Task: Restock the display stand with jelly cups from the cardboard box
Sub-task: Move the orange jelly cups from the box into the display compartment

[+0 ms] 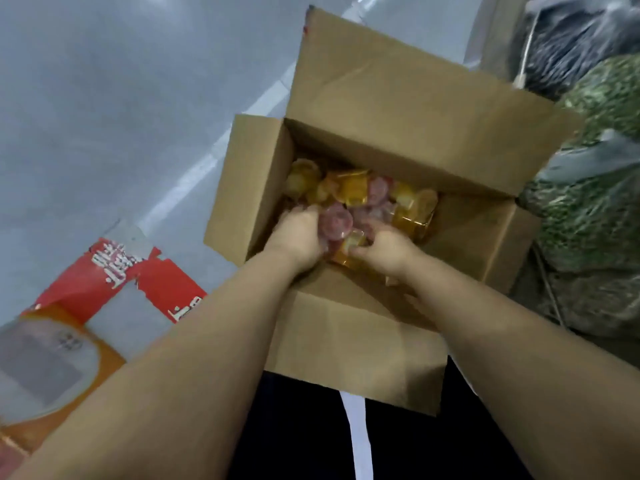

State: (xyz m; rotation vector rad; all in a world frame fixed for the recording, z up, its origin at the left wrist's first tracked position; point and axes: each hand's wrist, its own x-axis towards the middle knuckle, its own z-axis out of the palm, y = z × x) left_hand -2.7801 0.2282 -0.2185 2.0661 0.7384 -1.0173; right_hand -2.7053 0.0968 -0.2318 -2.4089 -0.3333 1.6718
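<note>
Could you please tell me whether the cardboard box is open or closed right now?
Open: the cardboard box has its flaps folded outward, jelly cups show inside, and both hands reach in.

We count one open cardboard box (pixel 398 109) with four flaps folded outward, and inside it a loose heap of jelly cups (pixel 360 192) in orange, yellow and pink, well over a dozen (the blur and the overlap stop us from fixing an exact number). Two hands are in the box, the left hand (pixel 298 237) and the right hand (pixel 388 251), with a few cups gathered between them. Beside the box we see one red and orange display stand (pixel 114 282) and two bulging plastic sacks (pixel 588 209), one dark and one green.
</note>
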